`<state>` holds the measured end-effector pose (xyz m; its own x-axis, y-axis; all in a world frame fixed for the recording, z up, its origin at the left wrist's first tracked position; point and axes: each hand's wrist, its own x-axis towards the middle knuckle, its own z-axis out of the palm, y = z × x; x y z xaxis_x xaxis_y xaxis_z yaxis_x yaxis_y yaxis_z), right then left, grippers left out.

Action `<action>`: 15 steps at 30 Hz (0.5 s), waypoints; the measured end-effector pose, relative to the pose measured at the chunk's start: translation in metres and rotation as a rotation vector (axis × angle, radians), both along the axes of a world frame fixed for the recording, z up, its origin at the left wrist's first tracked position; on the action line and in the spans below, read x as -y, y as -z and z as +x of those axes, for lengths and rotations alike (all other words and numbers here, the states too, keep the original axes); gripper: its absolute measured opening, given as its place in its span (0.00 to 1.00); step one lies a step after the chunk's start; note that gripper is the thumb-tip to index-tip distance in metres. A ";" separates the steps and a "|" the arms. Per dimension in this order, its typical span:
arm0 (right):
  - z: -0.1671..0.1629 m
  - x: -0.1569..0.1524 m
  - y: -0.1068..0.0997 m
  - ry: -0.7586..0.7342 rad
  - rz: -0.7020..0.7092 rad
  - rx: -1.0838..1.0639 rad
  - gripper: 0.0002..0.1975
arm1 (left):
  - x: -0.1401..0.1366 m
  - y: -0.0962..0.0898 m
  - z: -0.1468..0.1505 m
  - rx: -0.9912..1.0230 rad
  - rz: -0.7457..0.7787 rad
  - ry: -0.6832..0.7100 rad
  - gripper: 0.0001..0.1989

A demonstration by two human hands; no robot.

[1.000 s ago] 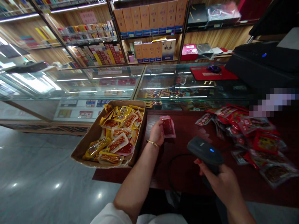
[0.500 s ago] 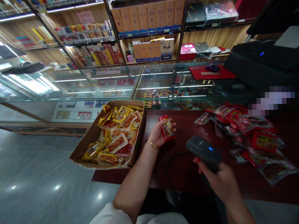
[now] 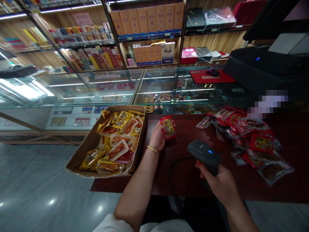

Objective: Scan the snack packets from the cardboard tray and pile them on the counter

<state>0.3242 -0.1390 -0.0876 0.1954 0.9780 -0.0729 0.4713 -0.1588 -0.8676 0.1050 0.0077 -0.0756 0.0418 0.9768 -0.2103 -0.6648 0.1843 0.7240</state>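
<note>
My left hand is closed on a small red and yellow snack packet, its printed face turned up above the dark red table. Wrapped round the handle of a dark barcode scanner is my right hand; the scanner's head points toward the packet and a blue light glows on its top. Left of my left arm sits an open cardboard box with several yellow and clear snack packets in it. A loose pile of red and clear snack packets lies to the right of the scanner.
A glass display counter runs behind the table. On it are a red mouse pad with a mouse and a black machine. The scanner's cable loops across the table. Shelves with boxes stand behind.
The packet in my left hand has turned so its printed front shows more fully. My right hand still holds the scanner. The whole view has shifted slightly.
</note>
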 end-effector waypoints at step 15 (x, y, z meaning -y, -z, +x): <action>-0.001 0.001 -0.002 0.000 -0.033 0.011 0.25 | -0.001 -0.001 0.003 0.032 0.024 0.002 0.15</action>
<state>0.3231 -0.1397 -0.0853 0.1961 0.9752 -0.1025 0.4811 -0.1867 -0.8566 0.1080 0.0082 -0.0749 0.0501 0.9814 -0.1854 -0.6873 0.1686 0.7066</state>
